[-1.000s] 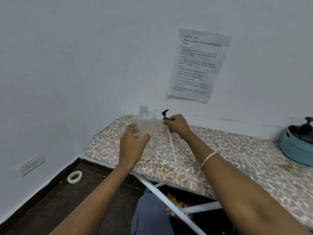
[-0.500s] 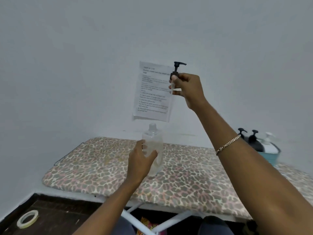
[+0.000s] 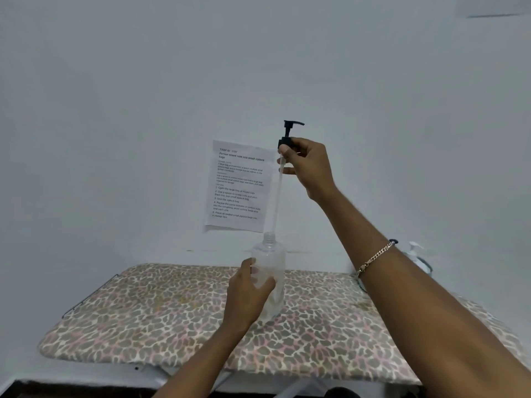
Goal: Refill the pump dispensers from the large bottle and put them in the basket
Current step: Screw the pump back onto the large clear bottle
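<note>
A clear plastic dispenser bottle (image 3: 271, 254) stands upright on the leopard-print ironing board (image 3: 161, 314), its threaded neck uncapped. My left hand (image 3: 247, 291) grips the bottle's side. My right hand (image 3: 309, 165) holds a black pump head (image 3: 288, 133) high above the bottle. The pump's long clear tube (image 3: 276, 202) hangs down, and its lower end sits at the bottle's mouth. Behind my right forearm, a white pump dispenser (image 3: 413, 251) shows at the right, with a sliver of the basket (image 3: 428, 267) beside it.
A printed paper sheet (image 3: 238, 185) is taped to the white wall behind the bottle. The board's left end has a metal rail (image 3: 89, 294). Its white legs and a dark floor show along the bottom edge.
My right hand lifted the pump head off the board, raised it, then brought it over the bottle so the tube now points into the neck. The camera tilted upward.
</note>
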